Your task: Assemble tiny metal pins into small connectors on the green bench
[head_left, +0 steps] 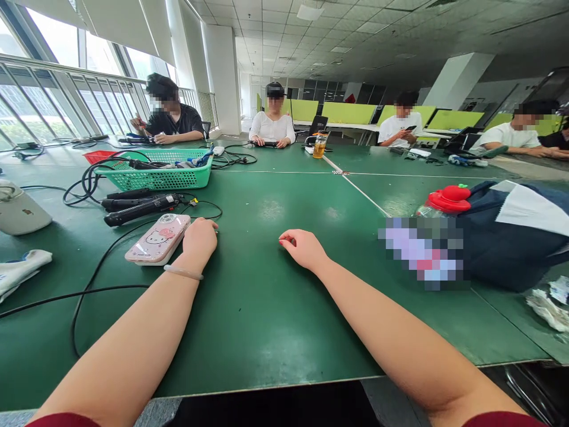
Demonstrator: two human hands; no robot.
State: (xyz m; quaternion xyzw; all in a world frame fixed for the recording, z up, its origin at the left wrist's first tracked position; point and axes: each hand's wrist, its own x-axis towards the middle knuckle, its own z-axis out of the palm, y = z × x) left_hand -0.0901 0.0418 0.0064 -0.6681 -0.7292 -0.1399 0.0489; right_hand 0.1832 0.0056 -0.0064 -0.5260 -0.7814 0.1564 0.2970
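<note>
My left hand (200,242) rests on the green table (253,332) with its fingers curled in and a pale bangle (183,272) at the wrist. Right beside it lies a pink case with a cartoon cat face (159,238); the hand is not gripping it. Across a stretch of tabletop, my right hand (304,248) lies loosely curled, thumb and fingertips drawn together, with nothing visible in them. Behind the pink case are black handheld devices (140,207) with cables.
A green basket (160,172) of tools and cables stands farther left, with a white container (20,207) at the edge. On the right are a dark blue bag (515,243), a red-lidded bottle (448,200) and crumpled tissue (549,309). Several people sit around the far side.
</note>
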